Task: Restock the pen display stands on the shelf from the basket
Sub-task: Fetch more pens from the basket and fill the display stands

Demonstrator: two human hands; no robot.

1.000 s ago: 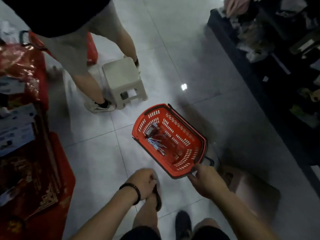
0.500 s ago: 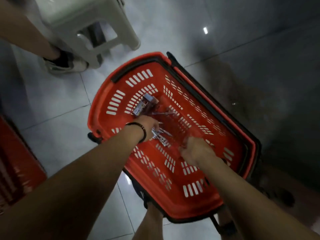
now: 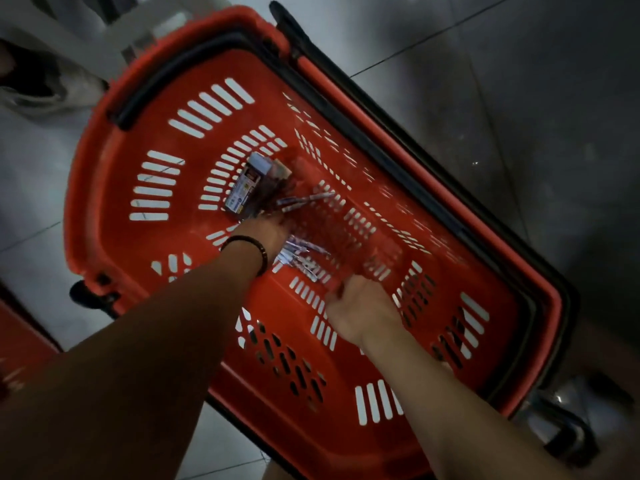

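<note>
Head view shows restocking barely begun, in my judgement: the loose blue-and-silver pens (image 3: pixel 304 258) lie scattered mid-floor in the red slotted plastic basket (image 3: pixel 74 202), a labelled pen box (image 3: pixel 246 185) sits nearer its far end, and no shelf or display stand is in view. Everything is left to carry over. Both arms reach straight down inside. My left hand (image 3: pixel 268 233), black wristband (image 3: pixel 249 244) on the wrist, covers the pens' near-left edge; I cannot tell whether it grips any. My right hand (image 3: pixel 360 306) looks loosely spread and empty, fingertips just beside the pile.
</note>
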